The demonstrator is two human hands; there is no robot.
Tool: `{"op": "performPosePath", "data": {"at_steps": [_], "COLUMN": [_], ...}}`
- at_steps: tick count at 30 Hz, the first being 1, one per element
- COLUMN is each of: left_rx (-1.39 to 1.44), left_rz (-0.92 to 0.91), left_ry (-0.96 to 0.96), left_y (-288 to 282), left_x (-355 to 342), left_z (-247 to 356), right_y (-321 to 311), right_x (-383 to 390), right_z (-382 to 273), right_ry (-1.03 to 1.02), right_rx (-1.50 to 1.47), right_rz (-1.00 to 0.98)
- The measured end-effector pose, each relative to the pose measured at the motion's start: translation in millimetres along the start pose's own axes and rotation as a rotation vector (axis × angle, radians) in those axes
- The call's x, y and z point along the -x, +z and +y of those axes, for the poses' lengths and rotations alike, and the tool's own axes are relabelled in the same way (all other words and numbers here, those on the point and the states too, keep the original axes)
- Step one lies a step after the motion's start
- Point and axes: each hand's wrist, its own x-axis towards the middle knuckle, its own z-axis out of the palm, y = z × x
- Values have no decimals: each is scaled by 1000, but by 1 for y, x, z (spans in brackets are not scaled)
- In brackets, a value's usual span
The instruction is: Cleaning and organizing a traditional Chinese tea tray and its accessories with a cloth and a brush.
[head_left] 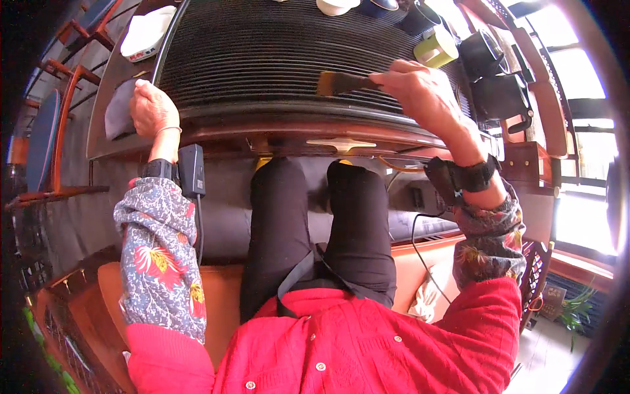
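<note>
While the right hand (420,92) grips a tan-bristled brush (349,83) that points left over the ridged black tray (262,59), the left hand (154,110) is at the tray's near left corner, just beside a grey cloth (118,115); its fingers look curled, but I cannot tell whether they hold anything. Red printing runs along the near side of a white packet (146,31) at upper left, too small to read surely. Toward the tray's right side, a green mug (436,49) is near a black pot (497,98).
</note>
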Motion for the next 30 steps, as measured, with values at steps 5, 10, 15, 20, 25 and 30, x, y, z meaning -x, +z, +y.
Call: {"op": "performPosePath", "data": {"at_steps": [5, 10, 15, 20, 25, 30], "left_rx": [9, -10, -11, -32, -1, -26], "left_rz": [23, 35, 27, 32, 37, 11], "left_ry": [40, 10, 37, 43, 48, 21], "left_y": [5, 5, 1, 2, 3, -1], "left_x": [-1, -3, 1, -3, 1, 2], "left_z": [-1, -5, 1, -5, -2, 4], "right_y": [-16, -38, -51, -38, -8, -9], "right_x": [39, 83, 105, 48, 18, 29], "right_z": [21, 44, 58, 6, -6, -3], "right_ry": [55, 293, 458, 413, 105, 57], "right_rx": [64, 288, 377, 27, 25, 28], "right_rz": [4, -195, -227, -19, 21, -2]}}
